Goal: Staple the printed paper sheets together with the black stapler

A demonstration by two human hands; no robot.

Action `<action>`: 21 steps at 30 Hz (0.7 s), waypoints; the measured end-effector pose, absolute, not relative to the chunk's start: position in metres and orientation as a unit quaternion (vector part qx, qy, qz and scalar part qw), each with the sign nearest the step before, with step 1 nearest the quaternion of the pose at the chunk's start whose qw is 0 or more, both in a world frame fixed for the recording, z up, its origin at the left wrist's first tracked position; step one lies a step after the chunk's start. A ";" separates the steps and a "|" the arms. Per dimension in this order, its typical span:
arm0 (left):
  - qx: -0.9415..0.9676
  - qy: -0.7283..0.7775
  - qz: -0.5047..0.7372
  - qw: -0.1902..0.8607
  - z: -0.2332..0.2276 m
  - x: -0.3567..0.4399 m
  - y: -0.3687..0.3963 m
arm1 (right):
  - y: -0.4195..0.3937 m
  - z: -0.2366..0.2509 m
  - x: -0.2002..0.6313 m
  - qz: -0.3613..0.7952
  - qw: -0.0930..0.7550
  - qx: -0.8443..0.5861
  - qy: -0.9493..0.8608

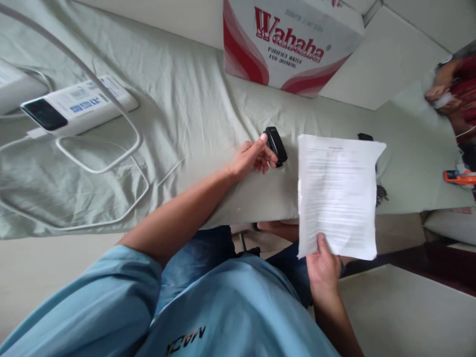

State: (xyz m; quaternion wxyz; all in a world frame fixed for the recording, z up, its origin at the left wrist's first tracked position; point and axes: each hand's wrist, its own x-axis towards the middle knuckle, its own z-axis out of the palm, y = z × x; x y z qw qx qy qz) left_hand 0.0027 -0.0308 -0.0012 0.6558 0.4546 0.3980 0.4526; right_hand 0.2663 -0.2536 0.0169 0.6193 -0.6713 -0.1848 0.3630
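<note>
Black plastic stapler (275, 145) under fingers (260, 147)

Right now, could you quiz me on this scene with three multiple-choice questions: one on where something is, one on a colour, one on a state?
1. Where does the black stapler lie?
A. on the pale cloth, left of the sheets
B. on top of the box
C. on the floor

2. What colour is the lettering on the cardboard box?
A. green
B. red
C. black

3. What is the right hand doing?
A. resting flat on the cloth
B. holding the printed paper sheets by the bottom edge
C. gripping a cable

Answers:
1 A: the stapler sits on the cloth, with the left hand touching it.
2 B: the brand name is printed in red.
3 B: the thumb presses on the lower edge of the sheets, which are lifted above the cloth.
</note>
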 end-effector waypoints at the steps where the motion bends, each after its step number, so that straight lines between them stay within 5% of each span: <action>1: 0.439 0.357 0.438 0.699 0.002 0.002 -0.033 | -0.250 0.016 0.258 0.369 0.615 -0.671 -0.187; 6: 0.406 0.229 0.394 0.792 -0.004 0.006 -0.038 | -0.250 0.000 0.220 0.425 0.580 -0.669 -0.191; 15: 0.420 0.329 0.419 0.734 -0.014 0.000 -0.034 | -0.200 0.021 0.302 0.360 0.637 -0.619 -0.286; 21: 0.395 0.342 0.448 0.726 -0.016 0.003 -0.033 | -0.114 0.025 0.331 0.401 0.555 -0.603 -0.409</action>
